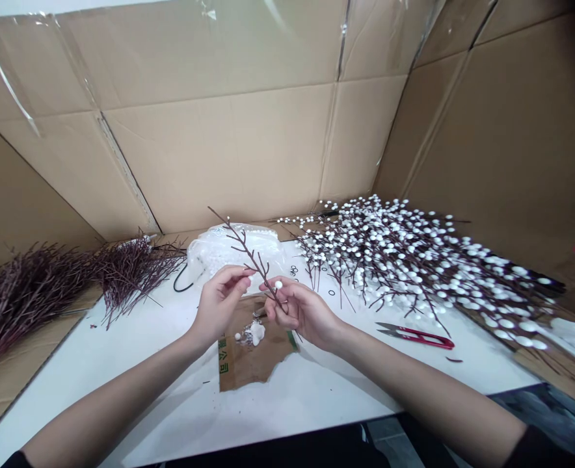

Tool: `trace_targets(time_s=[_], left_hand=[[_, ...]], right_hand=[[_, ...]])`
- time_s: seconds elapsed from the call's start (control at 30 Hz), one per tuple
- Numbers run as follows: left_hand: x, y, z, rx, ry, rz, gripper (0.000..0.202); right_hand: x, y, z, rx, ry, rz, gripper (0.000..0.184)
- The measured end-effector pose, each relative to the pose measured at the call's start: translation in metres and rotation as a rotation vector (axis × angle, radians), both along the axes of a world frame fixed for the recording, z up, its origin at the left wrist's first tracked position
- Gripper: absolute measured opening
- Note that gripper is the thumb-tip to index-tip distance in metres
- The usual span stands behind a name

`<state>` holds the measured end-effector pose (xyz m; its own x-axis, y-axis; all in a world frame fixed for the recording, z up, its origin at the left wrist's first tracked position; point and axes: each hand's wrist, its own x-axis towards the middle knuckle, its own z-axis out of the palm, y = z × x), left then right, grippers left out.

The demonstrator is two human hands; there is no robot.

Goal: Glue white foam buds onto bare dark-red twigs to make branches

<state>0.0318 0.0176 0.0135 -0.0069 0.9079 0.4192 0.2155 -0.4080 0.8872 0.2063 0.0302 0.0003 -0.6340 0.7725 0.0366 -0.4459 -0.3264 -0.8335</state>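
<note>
My right hand [303,311] is closed on a dark brown artificial twig [251,255], which slants up and to the left with short side shoots. One white ball [278,285] sits on a shoot close to my right fingers. Just left of the twig, my left hand [223,296] pinches a small white ball [253,277], partly hidden by the fingertips. Below both hands lies a torn piece of brown cardboard [248,370] with a blob of white paste [255,333] and a loose white ball [237,337] on it.
At right lies a large heap of twigs with white balls [389,253]; red-handled thread snips [417,335] lie before it. Bare twig bundles [126,273] are at left. A clear plastic bag [209,250] stands behind my hands. Cardboard walls [219,149] enclose the white table [170,409].
</note>
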Motion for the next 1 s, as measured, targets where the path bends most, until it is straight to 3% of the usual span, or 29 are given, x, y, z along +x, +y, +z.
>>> trace_targets(time_s=[0.13, 0.23, 0.53, 1.0], left_hand=[[0.001, -0.003, -0.005, -0.232, -0.219, -0.007, 0.018], [0.005, -0.007, -0.006, -0.310, -0.363, -0.058, 0.020], [0.014, -0.015, -0.002, -0.376, -0.450, -0.122, 0.020], [0.020, -0.021, 0.000, -0.430, -0.583, -0.168, 0.019]], right_hand=[[0.001, 0.002, -0.001, -0.005, 0.013, -0.065, 0.009], [0.000, 0.002, -0.001, 0.060, -0.046, -0.147, 0.015], [0.000, 0.001, -0.002, 0.203, -0.168, -0.248, 0.026], [0.000, 0.002, -0.003, 0.255, -0.230, -0.362, 0.023]])
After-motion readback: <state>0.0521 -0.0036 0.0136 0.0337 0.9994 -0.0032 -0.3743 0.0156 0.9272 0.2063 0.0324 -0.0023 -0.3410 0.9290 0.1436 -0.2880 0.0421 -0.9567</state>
